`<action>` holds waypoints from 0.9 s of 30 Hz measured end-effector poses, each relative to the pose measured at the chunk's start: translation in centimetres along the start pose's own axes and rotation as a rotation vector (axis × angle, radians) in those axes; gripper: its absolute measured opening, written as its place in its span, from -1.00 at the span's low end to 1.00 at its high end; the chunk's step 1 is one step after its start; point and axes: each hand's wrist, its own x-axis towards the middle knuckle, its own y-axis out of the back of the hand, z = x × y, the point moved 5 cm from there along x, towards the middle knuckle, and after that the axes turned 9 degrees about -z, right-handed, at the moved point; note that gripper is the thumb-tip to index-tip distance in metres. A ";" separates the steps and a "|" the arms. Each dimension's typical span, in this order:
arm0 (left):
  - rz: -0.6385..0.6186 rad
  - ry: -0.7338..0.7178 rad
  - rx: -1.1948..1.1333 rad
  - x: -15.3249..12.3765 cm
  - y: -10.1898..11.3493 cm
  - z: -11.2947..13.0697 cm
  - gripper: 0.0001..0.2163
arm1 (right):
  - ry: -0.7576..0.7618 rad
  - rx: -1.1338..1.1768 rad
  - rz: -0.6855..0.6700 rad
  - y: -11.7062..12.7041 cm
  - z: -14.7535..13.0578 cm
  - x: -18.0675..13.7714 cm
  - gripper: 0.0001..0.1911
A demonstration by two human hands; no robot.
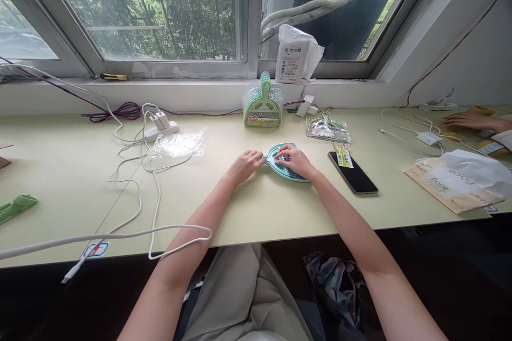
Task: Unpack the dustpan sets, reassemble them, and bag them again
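Observation:
A teal mini dustpan and brush set [282,172] lies on the pale table in front of me, its handle pointing left. My left hand [246,165] is closed round the end of that handle. Over the pan, my right hand [299,161] has its fingers curled onto the set, covering part of the dark bristles. Green sets of the same kind stand stacked in clear wrap [263,104] by the wall. Another wrapped set [328,129] lies to the right of them.
A phone [362,180] with a yellow label [343,155] on it lies right. Clear plastic wrap [180,144], a white power strip [160,130] and loose cables are left. A face tissue pack [436,181] sits far right, near another person's hand [476,121]. A box cutter [114,77] rests on the sill.

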 end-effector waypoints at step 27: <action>0.103 0.246 -0.244 -0.5 0.9 -1.4 -0.72 | -0.085 -0.198 0.040 0.9 -2.3 -0.6 -0.77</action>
